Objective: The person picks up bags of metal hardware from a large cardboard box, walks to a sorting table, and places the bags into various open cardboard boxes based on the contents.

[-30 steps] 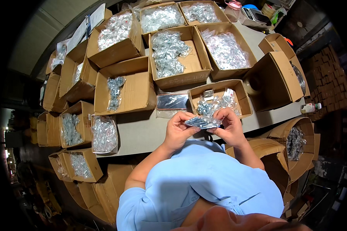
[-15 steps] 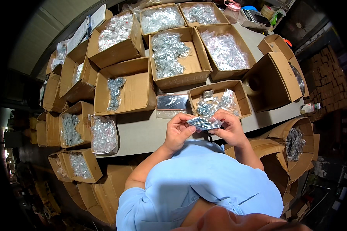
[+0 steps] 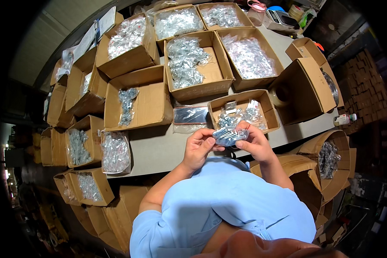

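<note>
Between my hands, just past the table's near edge, is a clear plastic bag of screws point(image 3: 230, 136). My left hand point(image 3: 198, 148) pinches its left end, thumb on top and fingers beneath. At its right end my right hand point(image 3: 256, 144) grips the plastic between thumb and fingers. Right behind the bag stands a small open cardboard box point(image 3: 271, 112) with several clear bags of metal parts in it. To the left of that box a dark flat phone-like thing point(image 3: 190, 115) lies on a clear plastic bag.
Open cardboard boxes of bagged hardware crowd the table point(image 3: 155, 148), among them a half-filled box point(image 3: 202, 91) at the centre and a box with few bags point(image 3: 152, 101) to its left. A tipped cardboard box point(image 3: 303, 92) is at the right. Round cartons point(image 3: 331, 189) stand below.
The bag of screws has tilted so that more of its broad side shows. My left thumb has shifted onto its edge, and both hands stay close to the same place.
</note>
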`<action>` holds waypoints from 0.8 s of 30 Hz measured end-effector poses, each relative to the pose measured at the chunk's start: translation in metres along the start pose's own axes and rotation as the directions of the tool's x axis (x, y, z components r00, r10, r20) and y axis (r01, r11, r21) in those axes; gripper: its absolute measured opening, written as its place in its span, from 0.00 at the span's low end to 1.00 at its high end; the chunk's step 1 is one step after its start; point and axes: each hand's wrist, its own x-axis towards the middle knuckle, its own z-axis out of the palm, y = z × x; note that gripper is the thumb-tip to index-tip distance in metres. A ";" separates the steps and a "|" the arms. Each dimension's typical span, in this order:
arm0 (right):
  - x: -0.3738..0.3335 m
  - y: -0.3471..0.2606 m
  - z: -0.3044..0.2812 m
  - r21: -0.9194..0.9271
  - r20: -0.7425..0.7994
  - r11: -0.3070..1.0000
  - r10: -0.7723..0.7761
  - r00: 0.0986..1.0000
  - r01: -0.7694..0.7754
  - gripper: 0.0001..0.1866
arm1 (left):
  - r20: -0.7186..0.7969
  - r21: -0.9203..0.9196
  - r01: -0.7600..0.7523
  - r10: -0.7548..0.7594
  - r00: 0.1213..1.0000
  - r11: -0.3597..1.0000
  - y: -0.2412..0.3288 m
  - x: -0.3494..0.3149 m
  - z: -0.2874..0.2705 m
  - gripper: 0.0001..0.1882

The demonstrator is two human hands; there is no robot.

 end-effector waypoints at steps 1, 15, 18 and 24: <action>-0.001 0.001 -0.002 0.075 0.016 0.996 0.052 0.999 -0.053 0.18 | -0.029 0.016 -0.001 0.002 1.000 1.000 -0.001 0.000 0.000 0.12; 0.013 0.007 -0.055 0.242 -0.435 0.969 0.064 0.898 0.048 0.09 | -0.078 0.198 0.060 -0.046 0.996 0.978 0.010 0.015 -0.012 0.10; 0.011 0.009 -0.093 -0.392 -0.662 0.914 -0.204 0.721 -0.101 0.08 | -0.258 0.301 0.080 0.000 0.966 0.950 0.015 0.016 -0.031 0.09; 0.015 0.019 -0.109 -0.376 -0.676 0.893 -0.081 0.732 -0.248 0.09 | -0.394 0.468 0.230 -0.031 0.918 0.853 -0.012 0.002 -0.084 0.09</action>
